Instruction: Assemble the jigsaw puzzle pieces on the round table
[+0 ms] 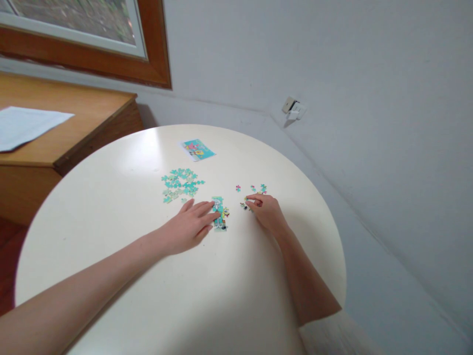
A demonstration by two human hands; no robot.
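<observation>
A small joined strip of jigsaw pieces (220, 213), turquoise with cartoon figures, lies near the middle of the round cream table (177, 296). My left hand (189, 227) rests flat beside it, fingers stretched out and touching its left edge. My right hand (266, 211) lies to the right of the strip, fingers curled over small loose pieces (244, 205) on the table; whether it grips one is hidden. A heap of several loose turquoise pieces (181, 184) lies behind my left hand. A few scattered pieces (254, 188) lie just beyond my right hand.
A small colourful picture card (197, 149) lies at the far side of the table. A wooden desk (74, 128) with white paper (25, 125) stands to the left under a framed window (111, 44). A grey wall with a white socket (293, 108) runs along the right.
</observation>
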